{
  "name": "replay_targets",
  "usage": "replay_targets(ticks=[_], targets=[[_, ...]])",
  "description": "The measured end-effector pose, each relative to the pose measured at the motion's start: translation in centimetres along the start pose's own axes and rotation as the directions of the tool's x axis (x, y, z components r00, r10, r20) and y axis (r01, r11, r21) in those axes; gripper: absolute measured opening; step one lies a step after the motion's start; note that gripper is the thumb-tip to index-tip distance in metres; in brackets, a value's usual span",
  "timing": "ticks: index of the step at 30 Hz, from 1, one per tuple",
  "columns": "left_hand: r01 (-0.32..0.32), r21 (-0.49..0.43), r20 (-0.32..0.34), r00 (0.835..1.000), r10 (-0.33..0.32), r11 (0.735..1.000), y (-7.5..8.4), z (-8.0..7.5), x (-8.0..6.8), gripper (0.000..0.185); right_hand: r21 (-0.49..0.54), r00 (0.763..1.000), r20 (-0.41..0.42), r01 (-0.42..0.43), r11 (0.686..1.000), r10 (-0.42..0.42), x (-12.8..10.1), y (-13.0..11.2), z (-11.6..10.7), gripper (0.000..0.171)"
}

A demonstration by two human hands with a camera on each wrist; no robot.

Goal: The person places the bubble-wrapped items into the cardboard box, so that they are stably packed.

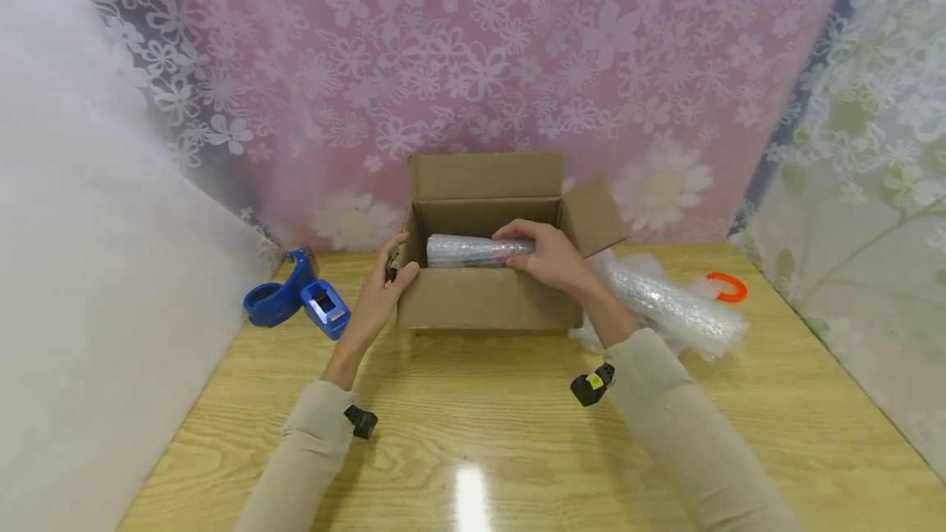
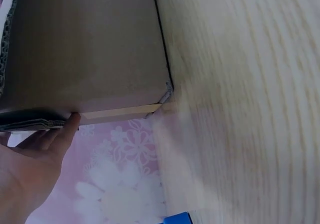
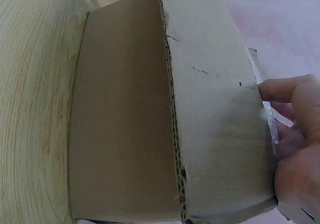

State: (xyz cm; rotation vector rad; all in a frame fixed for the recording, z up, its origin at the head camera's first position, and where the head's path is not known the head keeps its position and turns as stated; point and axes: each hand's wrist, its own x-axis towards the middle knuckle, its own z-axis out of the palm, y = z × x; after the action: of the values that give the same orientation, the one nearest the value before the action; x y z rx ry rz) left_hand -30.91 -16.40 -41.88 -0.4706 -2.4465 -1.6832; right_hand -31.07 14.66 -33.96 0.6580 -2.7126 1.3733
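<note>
While the left hand (image 1: 379, 300) grips the cardboard box (image 1: 488, 300), fingers of the right hand (image 1: 548, 257) grasp the bubble-wrapped bundle (image 1: 466, 251) inside, apparently packing it, with settling and release likely next.

Left arm (image 1: 299, 450) and right arm (image 1: 695, 433) reach forward, beige-sleeved. Left hand (image 1: 378, 287) grips, thumb (image 1: 406, 274) spread from fingers (image 1: 390, 248); right hand (image 1: 550, 257) angles inward, thumb and fingers curled in a hold.

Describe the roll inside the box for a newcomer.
Find the open cardboard box on the wooden table. Inside lies the bubble-wrapped roll, its right end gripped by the right hand. Unlike the bubble wrap beside the box, it sits inside.
</note>
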Motion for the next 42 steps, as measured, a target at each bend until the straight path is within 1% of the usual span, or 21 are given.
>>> replay_targets(ticks=[2,5,8,12,17,20,26,31,34,37,39,42], targets=[[0.008,-0.019,-0.010,1.000,-0.008,1.000,0.1,0.1,0.1,0.058,0.006,1.000,0.011,0.005,1.000,-0.006,0.0,0.1,-0.2,0.036],[0.010,-0.037,-0.026,1.000,-0.011,0.999,0.0,0.2,0.2,0.057,0.025,0.999,0.042,0.015,1.000,-0.016,0.0,0.2,-0.4,0.036],[-0.002,-0.056,-0.032,0.999,0.000,0.998,-0.2,0.2,0.2,0.057,0.042,0.997,0.077,0.020,0.999,-0.023,0.0,0.2,-0.6,0.037],[-0.017,-0.049,-0.043,0.999,0.015,0.999,-0.5,0.3,0.1,0.056,0.056,0.994,0.102,0.030,0.998,-0.036,-0.1,0.2,-0.7,0.037],[0.011,-0.071,-0.056,0.998,-0.015,0.997,-0.7,0.2,-0.4,0.056,0.091,0.989,0.133,0.051,0.995,-0.063,0.0,0.1,-0.7,0.040],[0.021,-0.081,-0.051,0.998,-0.025,0.997,-0.6,0.2,-0.3,0.059,0.109,0.989,0.136,0.044,0.993,-0.058,-0.2,0.0,-1.1,0.042],[-0.004,-0.084,-0.061,0.998,-0.001,0.996,-1.0,0.8,0.5,0.058,0.147,0.990,0.109,0.072,0.987,-0.088,-0.4,0.7,-1.5,0.043],[-0.019,-0.080,-0.082,0.997,0.012,0.997,-1.4,1.3,0.5,0.055,0.199,0.992,0.050,0.104,0.974,-0.116,-0.8,1.3,-1.2,0.039],[-0.025,-0.100,-0.085,0.996,0.017,0.995,-1.4,1.5,0.5,0.055,0.244,0.990,0.000,0.133,0.961,-0.138,-1.2,1.1,-1.3,0.037],[-0.027,-0.116,-0.096,0.995,0.016,0.993,-1.4,1.5,0.6,0.056,0.300,0.985,-0.038,0.174,0.938,-0.170,-1.5,0.6,-1.5,0.037],[-0.025,-0.121,-0.105,0.994,0.013,0.992,-1.4,1.4,0.7,0.055,0.332,0.981,-0.051,0.192,0.923,-0.185,-1.8,0.3,-1.8,0.037],[-0.016,-0.133,-0.109,0.994,0.001,0.991,-1.4,1.3,0.8,0.056,0.348,0.978,-0.053,0.207,0.914,-0.201,-2.3,0.1,-2.3,0.038]])
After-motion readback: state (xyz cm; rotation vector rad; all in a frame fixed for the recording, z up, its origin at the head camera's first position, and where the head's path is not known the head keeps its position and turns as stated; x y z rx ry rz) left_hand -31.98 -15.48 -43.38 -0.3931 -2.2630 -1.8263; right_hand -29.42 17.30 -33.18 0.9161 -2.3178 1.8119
